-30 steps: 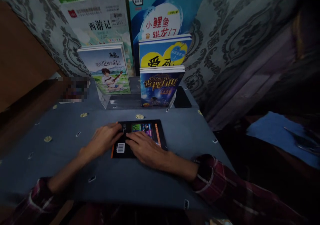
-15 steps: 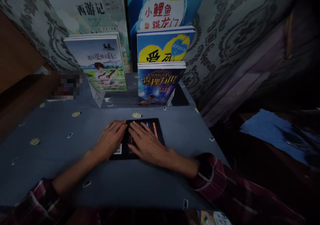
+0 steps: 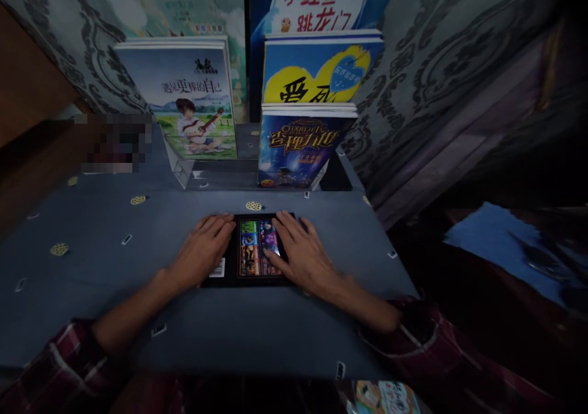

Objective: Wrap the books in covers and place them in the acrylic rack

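A dark book (image 3: pixel 260 247) lies flat on the grey-blue tablecloth (image 3: pixel 239 328), its cover showing a panel of small colourful pictures. A white barcode label (image 3: pixel 217 268) is on its left part. My left hand (image 3: pixel 204 245) rests over the book's left end, fingers stretched out and close together. On the right end lies my right hand (image 3: pixel 303 252), fingers spread and thumb reaching over the picture panel. Both palms face down, and neither hand grips anything. The hands hide the book's left and right ends.
Behind the book, clear stands hold a guitar-cover book (image 3: pixel 193 108), a blue Charlie IX book (image 3: pixel 303 147) and a yellow-and-blue book (image 3: pixel 316 68). Larger books stand against the patterned wall (image 3: pixel 441 65). A flat black object (image 3: pixel 336 176) lies beside the stand. Blue cloth (image 3: pixel 500 248) is off to the right.
My right hand has slid rightward across the book, uncovering the colourful picture panel. My left hand stays on the left end. The view has tilted slightly downward.
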